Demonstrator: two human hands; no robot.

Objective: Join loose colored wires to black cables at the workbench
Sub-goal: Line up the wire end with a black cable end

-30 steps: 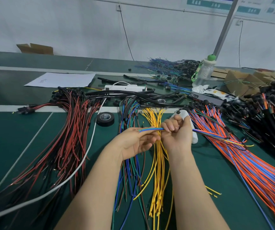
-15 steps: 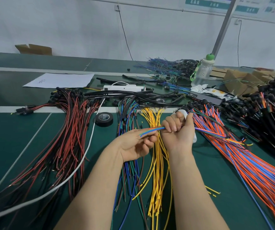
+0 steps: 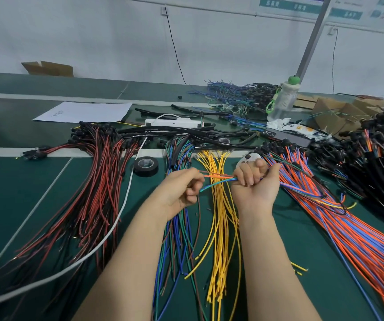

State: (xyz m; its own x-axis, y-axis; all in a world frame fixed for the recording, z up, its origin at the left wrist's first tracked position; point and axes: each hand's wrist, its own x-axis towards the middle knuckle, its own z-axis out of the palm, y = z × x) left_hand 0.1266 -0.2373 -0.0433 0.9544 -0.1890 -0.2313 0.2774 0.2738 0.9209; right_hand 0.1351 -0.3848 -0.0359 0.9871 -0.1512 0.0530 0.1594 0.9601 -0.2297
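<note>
My right hand is closed around a small bunch of coloured wires, orange, blue and green, that stick out to the left of the fist. My left hand pinches the free ends of these wires between thumb and fingers. Both hands hover over a pile of yellow wires. The held bunch trails right into the big orange and blue wire pile. Black cables lie tangled just beyond the hands.
A red and black wire bundle fans out at left, with a white cord across it. A black tape roll, a mixed blue-green bundle, a bottle, a paper sheet and black connector heaps surround the workspace.
My left hand has slid left, away from the right fist, spreading the wire ends so orange strands separate from the blue and green ones. The right fist stays gripped.
</note>
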